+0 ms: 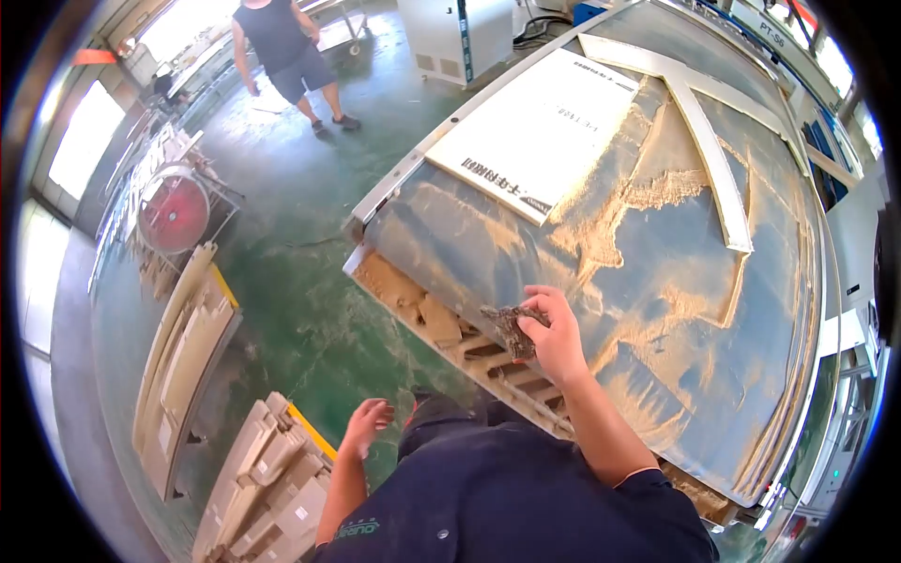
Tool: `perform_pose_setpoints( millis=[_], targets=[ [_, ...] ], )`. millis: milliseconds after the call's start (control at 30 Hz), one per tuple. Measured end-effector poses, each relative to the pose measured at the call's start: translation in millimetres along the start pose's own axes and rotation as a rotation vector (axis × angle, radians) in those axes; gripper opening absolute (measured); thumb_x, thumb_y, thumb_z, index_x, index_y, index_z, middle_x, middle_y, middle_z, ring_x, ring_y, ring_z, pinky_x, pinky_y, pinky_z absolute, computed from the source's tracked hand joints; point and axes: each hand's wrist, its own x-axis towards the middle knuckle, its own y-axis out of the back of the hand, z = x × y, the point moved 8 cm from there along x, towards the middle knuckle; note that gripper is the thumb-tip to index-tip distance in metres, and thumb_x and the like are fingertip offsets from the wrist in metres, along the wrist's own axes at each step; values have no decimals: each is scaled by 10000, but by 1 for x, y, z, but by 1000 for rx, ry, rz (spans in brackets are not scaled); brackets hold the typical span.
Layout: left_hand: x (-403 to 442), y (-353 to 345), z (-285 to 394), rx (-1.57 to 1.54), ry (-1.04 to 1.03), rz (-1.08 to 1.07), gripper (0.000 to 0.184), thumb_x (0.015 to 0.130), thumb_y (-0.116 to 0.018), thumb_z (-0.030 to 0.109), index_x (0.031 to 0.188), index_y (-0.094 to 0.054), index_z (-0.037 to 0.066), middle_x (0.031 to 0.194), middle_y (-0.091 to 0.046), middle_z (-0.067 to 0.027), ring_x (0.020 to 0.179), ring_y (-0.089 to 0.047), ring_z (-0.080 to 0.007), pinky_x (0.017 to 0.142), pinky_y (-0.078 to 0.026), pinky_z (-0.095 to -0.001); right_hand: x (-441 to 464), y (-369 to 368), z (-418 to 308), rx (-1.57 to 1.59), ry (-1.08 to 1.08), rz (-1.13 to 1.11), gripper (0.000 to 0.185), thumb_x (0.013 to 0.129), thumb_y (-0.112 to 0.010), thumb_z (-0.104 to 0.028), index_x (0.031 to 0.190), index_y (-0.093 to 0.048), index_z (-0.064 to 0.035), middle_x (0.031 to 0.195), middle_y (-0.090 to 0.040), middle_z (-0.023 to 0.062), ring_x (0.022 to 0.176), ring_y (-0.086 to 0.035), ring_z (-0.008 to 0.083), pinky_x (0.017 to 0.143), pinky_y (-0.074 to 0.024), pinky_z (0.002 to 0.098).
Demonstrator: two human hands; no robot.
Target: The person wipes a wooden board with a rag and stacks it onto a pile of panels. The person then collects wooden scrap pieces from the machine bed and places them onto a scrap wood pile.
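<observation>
We grasp a dark, mottled wad (516,332) in our right hand (556,334) — at the near edge of a machine bed (678,246) strewn with sawdust (666,190). Our left hand (367,428) hangs released, fingers loosely curled, apart from the bed. A white printed panel (540,131) lies farther up the bed.
</observation>
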Motion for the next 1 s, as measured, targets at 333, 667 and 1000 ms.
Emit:
perform_pose_setpoints(
  millis=[333, 667, 1000],
  targets=[
    [153, -65, 368, 117, -518, -237, 304, 972, -526, 186, 1245, -542, 52, 1142, -612, -63, 993, -590, -175, 840, -465, -302, 112, 8, -3, 150, -305, 384, 117, 816, -619, -20, 927, -607, 18, 1403, -447, 163, 1200, -501, 283, 978, -405, 344],
    [290, -173, 499, 751, -945, -284, 555, 891, -629, 333, 1307, -443, 16, 1288, -497, -211, 1196, -449, -370, 988, -381, -428, 158, 9, 3, -116, -321, 711, 138, 783, -635, -27, 913, -630, 18, 1399, -471, 177, 1215, -499, 267, 990, -382, 326],
    [293, -190, 511, 846, -989, -335, 564, 875, -637, 334, 1291, -451, 3, 1224, -520, -210, 1158, -463, -394, 996, -381, -454, 162, 5, 14, -28, -322, 873, 166, 782, -625, -5, 943, -622, 34, 1340, -521, 133, 1155, -526, 236, 952, -407, 312]
  ],
)
